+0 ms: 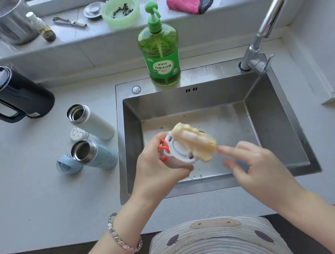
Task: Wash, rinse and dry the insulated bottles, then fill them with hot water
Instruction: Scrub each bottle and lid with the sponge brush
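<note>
- head view: a white cap (182, 153) with a red loop is gripped by the left hand (158, 166) above the sink (273, 117), near its front edge. a sponge (194, 142), pinched at its end by the right hand (255, 165), is pressed on it.
- the white bottle (95, 124) and blue bottle (100, 156) are stood open on the counter (47, 198) by the sink's left edge.
- washing is judged in hand; rinsing under the tap (270, 16) is called for next.

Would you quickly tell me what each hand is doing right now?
Left hand: holding the white lid.
Right hand: fingertip on the sponge; grip too blurred to tell.
</note>
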